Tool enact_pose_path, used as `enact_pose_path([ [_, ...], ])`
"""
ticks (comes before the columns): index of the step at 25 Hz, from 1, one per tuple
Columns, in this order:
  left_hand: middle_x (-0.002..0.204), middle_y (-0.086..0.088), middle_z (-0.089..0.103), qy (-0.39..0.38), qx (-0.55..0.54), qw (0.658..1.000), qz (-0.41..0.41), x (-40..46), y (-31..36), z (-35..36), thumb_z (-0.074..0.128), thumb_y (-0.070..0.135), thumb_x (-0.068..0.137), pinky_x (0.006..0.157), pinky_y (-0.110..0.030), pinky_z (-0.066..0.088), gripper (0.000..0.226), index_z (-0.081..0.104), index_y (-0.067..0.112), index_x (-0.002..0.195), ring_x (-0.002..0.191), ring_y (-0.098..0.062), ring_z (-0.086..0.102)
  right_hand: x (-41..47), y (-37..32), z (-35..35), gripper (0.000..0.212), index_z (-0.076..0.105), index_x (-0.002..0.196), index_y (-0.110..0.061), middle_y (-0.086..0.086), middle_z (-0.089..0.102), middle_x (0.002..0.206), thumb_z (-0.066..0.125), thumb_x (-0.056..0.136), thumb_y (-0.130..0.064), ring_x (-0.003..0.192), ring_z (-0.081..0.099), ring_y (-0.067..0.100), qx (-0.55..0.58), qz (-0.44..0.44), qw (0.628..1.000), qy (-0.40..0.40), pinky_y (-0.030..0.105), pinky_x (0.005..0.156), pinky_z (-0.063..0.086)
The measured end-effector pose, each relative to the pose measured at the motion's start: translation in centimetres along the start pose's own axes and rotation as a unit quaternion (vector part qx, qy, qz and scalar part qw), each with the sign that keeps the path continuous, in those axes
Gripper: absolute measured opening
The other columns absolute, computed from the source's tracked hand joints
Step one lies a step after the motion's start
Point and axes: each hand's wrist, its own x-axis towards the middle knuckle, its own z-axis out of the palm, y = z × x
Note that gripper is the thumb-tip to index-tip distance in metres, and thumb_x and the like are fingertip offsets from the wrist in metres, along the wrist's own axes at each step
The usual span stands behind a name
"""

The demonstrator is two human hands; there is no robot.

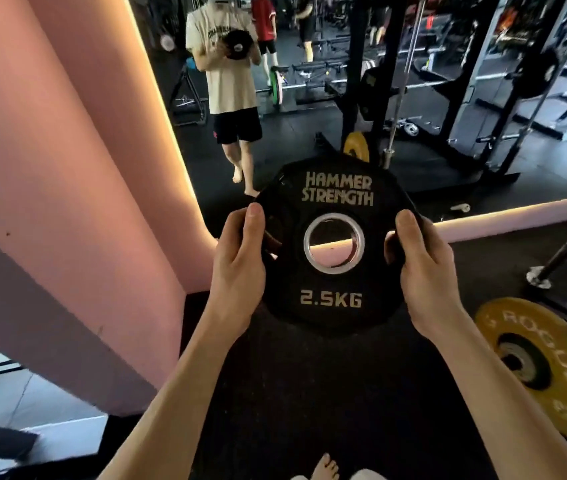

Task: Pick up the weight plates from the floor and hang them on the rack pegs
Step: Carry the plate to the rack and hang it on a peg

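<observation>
- Dark rubber floor (327, 393) runs up to a pink wall (67, 202) with a big mirror (309, 109) lit along its edge by a warm strip
- Black weight plate (334, 242) marked HAMMER STRENGTH and 2.5KG is held up in the air in front of the mirror, face toward the camera, its metal-ringed centre hole showing the wall strip behind
- Left hand (240, 268) grips the plate's left edge, thumb on the front face, fingers curled round behind and out of sight
- Right hand (424, 268) grips the right edge the same way, thumb on the front, fingers wrapped behind
- Yellow plate (545, 368) lies flat on the floor at lower right, just beside a bar end (538, 277) and well apart from the held plate
- Black rack (361, 81) with a steel bar leaning on it shows in the mirror, a second yellow plate (356, 147) at its foot
- A bare foot (325, 467) shows at the bottom edge
- The mirror also shows a person in a pale shirt holding the plate
</observation>
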Motion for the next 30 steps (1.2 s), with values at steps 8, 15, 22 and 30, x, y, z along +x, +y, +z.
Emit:
enact_pose_path([
  [8, 0.076, 0.012, 0.065, -0.156, -0.026, 0.987, 0.032, 14.9, -1.7, 10.0, 0.04, 0.042, 0.102, 0.071, -0.019, 0.051, 0.028, 0.06, 0.024, 0.096, 0.074, -0.001, 0.063, 11.6, 0.2, -3.7, 0.026, 0.059, 0.08, -0.024, -0.007, 0.056, 0.07, 0.049, 0.098, -0.04, 0.07, 0.053, 0.01, -0.055, -0.05, 0.983, 0.17, 0.031, 0.069, 0.046],
  [15, 0.072, 0.01, 0.062, -0.357, -0.091, 0.929, 0.025, 22.8, -2.2, 19.8, 0.043, 0.041, 0.102, 0.064, -0.022, 0.05, 0.026, 0.061, 0.022, 0.098, 0.069, -0.004, 0.061, 14.8, -1.0, -6.6, 0.021, 0.065, 0.093, -0.027, -0.006, 0.069, 0.091, 0.05, 0.097, -0.041, 0.088, 0.065, 0.012, -0.106, -0.094, 0.91, 0.389, 0.033, 0.082, 0.053],
  [22, 0.069, 0.015, 0.064, -0.513, -0.144, 0.846, 0.027, 24.0, 0.6, 29.5, 0.05, 0.038, 0.099, 0.063, -0.018, 0.049, 0.027, 0.06, 0.013, 0.103, 0.067, 0.002, 0.062, 14.2, -5.6, -9.5, 0.023, 0.061, 0.086, -0.028, -0.016, 0.067, 0.073, 0.048, 0.099, -0.041, 0.076, 0.064, 0.004, -0.172, -0.12, 0.816, 0.539, 0.023, 0.071, 0.05],
  [30, 0.054, 0.01, 0.058, -0.552, -0.227, 0.798, 0.086, 22.5, 9.5, 41.0, 0.048, 0.041, 0.099, 0.043, -0.02, 0.042, 0.034, 0.059, 0.01, 0.108, 0.046, -0.006, 0.054, 15.9, -15.5, -16.9, 0.033, 0.053, 0.086, -0.014, -0.001, 0.049, 0.068, 0.045, 0.099, -0.044, 0.064, 0.046, 0.014, -0.242, -0.19, 0.763, 0.569, 0.025, 0.056, 0.04],
])
